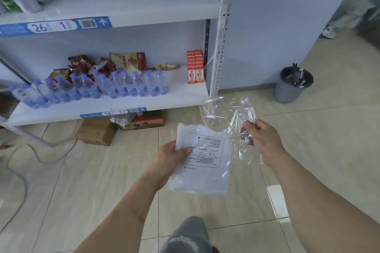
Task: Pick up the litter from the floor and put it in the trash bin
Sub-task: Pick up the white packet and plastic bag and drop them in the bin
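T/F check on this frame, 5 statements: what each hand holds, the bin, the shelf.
1. The left hand grips a white printed packet. True.
2. The right hand is empty. False: it pinches a clear plastic wrapper.
3. The trash bin stands on the floor by the white panel, lined with a dark bag. True.
4. The trash bin lies tipped on its side. False: it stands upright.
5. Water bottles stand on the floor. False: they sit on the lower shelf.
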